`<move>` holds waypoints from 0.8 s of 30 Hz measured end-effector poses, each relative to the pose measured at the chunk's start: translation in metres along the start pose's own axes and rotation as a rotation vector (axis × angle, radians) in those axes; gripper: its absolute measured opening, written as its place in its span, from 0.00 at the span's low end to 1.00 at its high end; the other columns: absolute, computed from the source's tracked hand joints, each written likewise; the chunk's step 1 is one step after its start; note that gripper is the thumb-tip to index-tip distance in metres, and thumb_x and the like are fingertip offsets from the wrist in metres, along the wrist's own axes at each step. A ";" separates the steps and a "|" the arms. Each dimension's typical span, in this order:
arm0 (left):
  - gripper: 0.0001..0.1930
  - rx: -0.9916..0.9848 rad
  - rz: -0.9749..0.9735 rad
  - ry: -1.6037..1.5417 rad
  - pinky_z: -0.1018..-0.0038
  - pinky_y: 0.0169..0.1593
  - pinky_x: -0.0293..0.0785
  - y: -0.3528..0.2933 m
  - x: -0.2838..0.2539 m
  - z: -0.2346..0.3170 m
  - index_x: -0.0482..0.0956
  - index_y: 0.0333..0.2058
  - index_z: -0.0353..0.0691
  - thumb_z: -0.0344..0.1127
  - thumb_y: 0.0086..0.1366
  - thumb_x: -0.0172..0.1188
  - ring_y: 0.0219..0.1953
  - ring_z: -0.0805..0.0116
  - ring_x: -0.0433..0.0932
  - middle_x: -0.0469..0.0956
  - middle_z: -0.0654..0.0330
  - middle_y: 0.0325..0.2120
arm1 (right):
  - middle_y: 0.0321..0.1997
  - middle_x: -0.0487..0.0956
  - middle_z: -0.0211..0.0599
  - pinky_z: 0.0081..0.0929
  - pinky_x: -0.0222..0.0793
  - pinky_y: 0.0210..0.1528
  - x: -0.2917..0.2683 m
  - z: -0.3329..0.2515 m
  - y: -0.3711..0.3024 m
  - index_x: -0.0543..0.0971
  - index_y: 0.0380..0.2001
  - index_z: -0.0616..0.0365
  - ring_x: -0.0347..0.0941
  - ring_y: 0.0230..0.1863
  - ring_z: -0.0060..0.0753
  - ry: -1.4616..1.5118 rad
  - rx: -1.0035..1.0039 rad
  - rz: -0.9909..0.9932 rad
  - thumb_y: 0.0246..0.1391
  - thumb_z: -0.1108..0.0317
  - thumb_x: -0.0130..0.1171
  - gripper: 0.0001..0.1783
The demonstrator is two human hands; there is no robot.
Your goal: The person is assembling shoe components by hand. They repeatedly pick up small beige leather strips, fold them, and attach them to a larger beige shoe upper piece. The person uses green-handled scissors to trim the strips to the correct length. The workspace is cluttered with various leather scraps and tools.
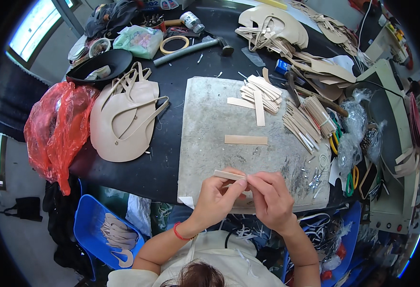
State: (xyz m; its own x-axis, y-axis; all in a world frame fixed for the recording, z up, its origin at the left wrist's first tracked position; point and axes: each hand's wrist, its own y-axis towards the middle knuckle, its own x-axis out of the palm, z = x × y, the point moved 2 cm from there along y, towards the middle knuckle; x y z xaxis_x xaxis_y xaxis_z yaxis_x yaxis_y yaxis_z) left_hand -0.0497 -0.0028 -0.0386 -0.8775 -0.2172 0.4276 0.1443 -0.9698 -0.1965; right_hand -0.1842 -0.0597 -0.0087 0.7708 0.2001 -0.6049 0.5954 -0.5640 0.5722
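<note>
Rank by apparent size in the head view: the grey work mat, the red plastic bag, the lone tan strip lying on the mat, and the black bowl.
1. Grey work mat
2. Red plastic bag
3. Black bowl
4. Lone tan strip

Fisheye bending near the rim makes the bag's size less certain.

The beige strip point(230, 175) pinched between the left hand point(218, 196) and the right hand point(270, 198) looks like matt, smooth leather, the grey work slab point(205, 138) under it is rough and scratched, and the red bag point(57, 126) is thin glossy plastic.
</note>
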 end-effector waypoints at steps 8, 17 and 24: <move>0.05 0.164 0.067 0.495 0.78 0.32 0.76 -0.010 -0.001 0.016 0.78 0.33 0.30 0.24 0.61 0.55 0.31 0.74 0.78 0.77 0.58 0.28 | 0.38 0.77 0.40 0.32 0.67 0.36 -0.011 -0.011 0.012 0.77 0.37 0.67 0.73 0.35 0.38 -0.300 -0.156 -0.175 0.37 0.78 0.63 0.18; 0.04 0.198 0.142 0.493 0.78 0.28 0.74 -0.015 -0.001 0.008 0.78 0.31 0.30 0.25 0.59 0.57 0.25 0.74 0.78 0.77 0.58 0.25 | 0.34 0.78 0.43 0.25 0.68 0.29 0.014 -0.002 -0.007 0.76 0.35 0.65 0.71 0.27 0.33 0.050 0.151 -0.008 0.48 0.78 0.56 0.08; 0.05 0.018 0.319 0.199 0.83 0.31 0.71 -0.008 -0.046 0.026 0.78 0.31 0.30 0.27 0.62 0.55 0.27 0.81 0.74 0.78 0.62 0.27 | 0.35 0.80 0.39 0.20 0.70 0.34 -0.014 -0.013 -0.020 0.76 0.40 0.65 0.72 0.30 0.20 0.538 0.687 -0.366 0.50 0.79 0.58 0.12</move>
State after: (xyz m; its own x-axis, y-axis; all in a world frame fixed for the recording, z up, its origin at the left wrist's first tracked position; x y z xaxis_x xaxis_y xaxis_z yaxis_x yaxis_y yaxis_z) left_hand 0.0016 0.0119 -0.0340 -0.8587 -0.4846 0.1667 0.4313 -0.8590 -0.2758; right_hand -0.2037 -0.0404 -0.0046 0.6654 0.7044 -0.2472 0.6895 -0.7068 -0.1580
